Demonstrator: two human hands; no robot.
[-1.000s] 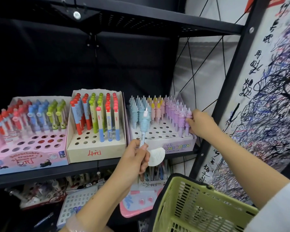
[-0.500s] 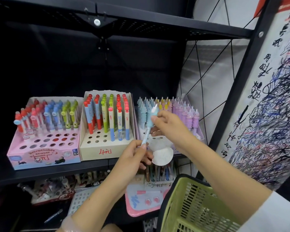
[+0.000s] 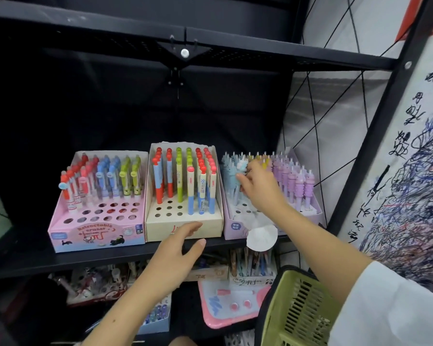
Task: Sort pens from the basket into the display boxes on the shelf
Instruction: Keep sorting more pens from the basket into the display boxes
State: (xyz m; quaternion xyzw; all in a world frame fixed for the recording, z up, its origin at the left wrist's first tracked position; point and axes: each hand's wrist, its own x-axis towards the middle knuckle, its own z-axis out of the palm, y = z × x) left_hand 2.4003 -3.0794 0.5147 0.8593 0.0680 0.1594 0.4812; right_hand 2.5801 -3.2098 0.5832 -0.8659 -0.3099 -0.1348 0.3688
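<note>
My right hand pinches a pale blue unicorn pen and holds it among the blue pens in the lilac display box on the right of the shelf. My left hand hovers with relaxed fingers and holds nothing, just in front of the cream display box in the middle. A pink display box with red, blue and green pens stands on the left. The green basket hangs on my right forearm at the lower right.
The black shelf board carries the boxes; another black shelf runs overhead. A white round tag hangs at the shelf front. Below are more stationery boxes and a pink tray. A scribbled test board stands on the right.
My left hand has let go of the blue pen and dropped left toward the cream box. My right hand has taken the pen and carried it into the lilac box.
</note>
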